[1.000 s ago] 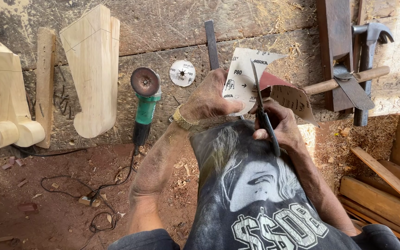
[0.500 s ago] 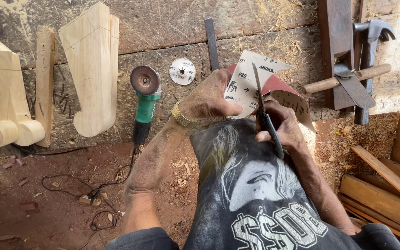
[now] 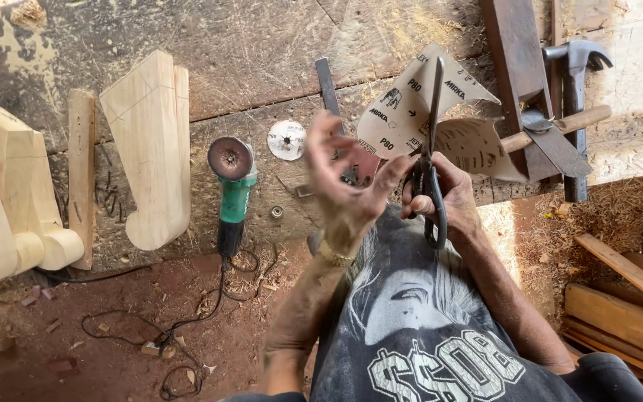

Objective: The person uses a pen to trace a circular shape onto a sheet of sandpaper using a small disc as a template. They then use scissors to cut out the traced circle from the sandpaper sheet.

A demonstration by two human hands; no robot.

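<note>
Right hand (image 3: 448, 197) grips scissors (image 3: 429, 156), blades pointing up-frame into the sandpaper sheet (image 3: 426, 112) at upper centre-right, while left hand (image 3: 344, 186), fingers spread and empty, sits just left of it.

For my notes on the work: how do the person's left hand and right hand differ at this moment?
The left hand is open, fingers spread, palm up, and grips nothing; the right hand is closed around the scissors. The left hand has a band at the wrist; the right wrist looks bare. Both are raised near the sheet of sandpaper.
</note>
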